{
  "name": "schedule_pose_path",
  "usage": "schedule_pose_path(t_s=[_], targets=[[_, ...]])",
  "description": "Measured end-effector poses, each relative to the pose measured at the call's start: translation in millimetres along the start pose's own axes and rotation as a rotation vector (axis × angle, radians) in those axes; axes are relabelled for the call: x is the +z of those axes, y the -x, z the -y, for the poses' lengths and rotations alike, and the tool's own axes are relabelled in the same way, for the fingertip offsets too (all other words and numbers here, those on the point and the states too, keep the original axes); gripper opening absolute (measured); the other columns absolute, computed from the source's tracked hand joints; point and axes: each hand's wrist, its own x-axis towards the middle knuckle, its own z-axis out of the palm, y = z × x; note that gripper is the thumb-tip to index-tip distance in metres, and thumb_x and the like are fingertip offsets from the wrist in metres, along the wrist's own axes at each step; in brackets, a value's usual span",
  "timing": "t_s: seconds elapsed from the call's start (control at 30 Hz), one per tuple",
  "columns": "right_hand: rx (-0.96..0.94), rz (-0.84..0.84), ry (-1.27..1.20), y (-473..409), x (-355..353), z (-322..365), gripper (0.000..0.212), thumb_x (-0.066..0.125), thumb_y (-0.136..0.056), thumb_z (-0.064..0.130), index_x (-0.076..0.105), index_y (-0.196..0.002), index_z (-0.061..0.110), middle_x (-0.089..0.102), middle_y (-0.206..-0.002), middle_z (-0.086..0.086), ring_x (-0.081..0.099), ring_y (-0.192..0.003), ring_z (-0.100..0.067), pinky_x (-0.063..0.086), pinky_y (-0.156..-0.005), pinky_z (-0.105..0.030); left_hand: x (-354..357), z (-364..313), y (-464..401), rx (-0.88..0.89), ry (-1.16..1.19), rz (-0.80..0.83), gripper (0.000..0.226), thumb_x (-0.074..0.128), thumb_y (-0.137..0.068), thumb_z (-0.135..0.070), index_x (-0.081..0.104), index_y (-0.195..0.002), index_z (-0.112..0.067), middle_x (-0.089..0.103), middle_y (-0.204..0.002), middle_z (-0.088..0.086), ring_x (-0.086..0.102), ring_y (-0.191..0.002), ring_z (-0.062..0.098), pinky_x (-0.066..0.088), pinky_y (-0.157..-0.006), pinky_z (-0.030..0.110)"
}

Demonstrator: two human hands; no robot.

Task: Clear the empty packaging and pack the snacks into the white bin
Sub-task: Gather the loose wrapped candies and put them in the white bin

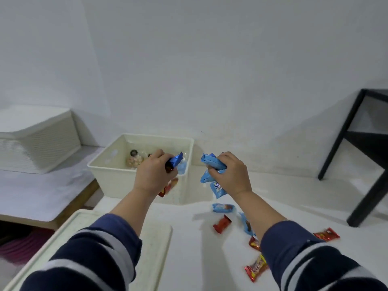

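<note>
The white bin (113, 177) stands on the white table, holding a small jar (134, 159) and a few wrapped items. My left hand (153, 175) hovers over the bin's near right corner, closed on a blue snack packet (175, 161) and a red one (168, 189) that hangs below it. My right hand (230, 175) is just right of the bin, gripping a bunch of light blue snack packets (212, 164). Loose snacks lie on the table below: a blue one (222, 207), a red one (221, 223), and a red-yellow bar (256, 267).
A white lid or tray (155, 248) lies at the near left of the table. A second white ribbed bin (39, 141) sits upside down on a low platform to the left. A black frame table (357, 156) stands at the right. Another red packet (326, 234) lies near my right sleeve.
</note>
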Motion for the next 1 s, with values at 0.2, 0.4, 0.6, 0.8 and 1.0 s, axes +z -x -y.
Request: schedule_pose_path(t_s=[0.2, 0.4, 0.6, 0.8, 1.0], targets=[[-0.036, -0.02, 0.028, -52, 74, 61, 0.019, 0.072, -0.076, 0.024, 0.063, -0.07, 0.009, 0.057, -0.074, 0.002, 0.054, -0.061, -0.02, 0.046, -0.057, -0.031, -34, 85, -41, -0.02, -0.013, -0.009, 0.022, 0.07, -0.076, -0.023, 0.07, -0.097, -0.016, 0.058, -0.086, -0.002, 0.057, -0.069, 0.021, 0.044, -0.053, 0.027], [-0.013, -0.008, 0.05, -93, 154, 104, 0.019, 0.071, -0.077, 0.028, 0.065, -0.072, 0.011, 0.06, -0.077, 0.001, 0.056, -0.064, -0.02, 0.045, -0.057, -0.03, -42, 174, -78, 0.012, -0.076, 0.089, 0.024, 0.066, -0.08, -0.026, 0.068, -0.102, -0.018, 0.059, -0.094, -0.002, 0.059, -0.078, 0.021, 0.034, -0.055, 0.024], [0.082, 0.062, 0.098, -122, 210, 108, 0.022, 0.068, -0.081, 0.034, 0.063, -0.073, 0.013, 0.06, -0.08, 0.0, 0.056, -0.067, -0.018, 0.046, -0.06, -0.03, -18, 228, -119, 0.016, -0.1, 0.23, 0.02, 0.06, -0.083, -0.031, 0.066, -0.1, -0.021, 0.053, -0.092, -0.005, 0.053, -0.072, 0.017, 0.044, -0.059, 0.028], [0.169, 0.282, 0.168, -137, 263, 87, 0.031, 0.061, -0.083, 0.039, 0.056, -0.069, 0.011, 0.053, -0.071, -0.002, 0.052, -0.065, -0.019, 0.041, -0.058, -0.032, 31, 256, -143, -0.038, -0.111, 0.406, 0.02, 0.056, -0.086, -0.033, 0.063, -0.099, -0.018, 0.049, -0.092, -0.004, 0.049, -0.07, 0.016, 0.039, -0.058, 0.027], [0.314, 0.609, 0.252, -138, 319, 54, 0.038, 0.059, -0.084, 0.041, 0.042, -0.058, 0.019, 0.045, -0.057, 0.001, 0.045, -0.055, -0.017, 0.032, -0.052, -0.029, 81, 289, -146, -0.032, -0.211, 0.716, 0.026, 0.054, -0.085, -0.036, 0.062, -0.101, -0.018, 0.049, -0.095, -0.002, 0.054, -0.075, 0.019, 0.041, -0.06, 0.029]])
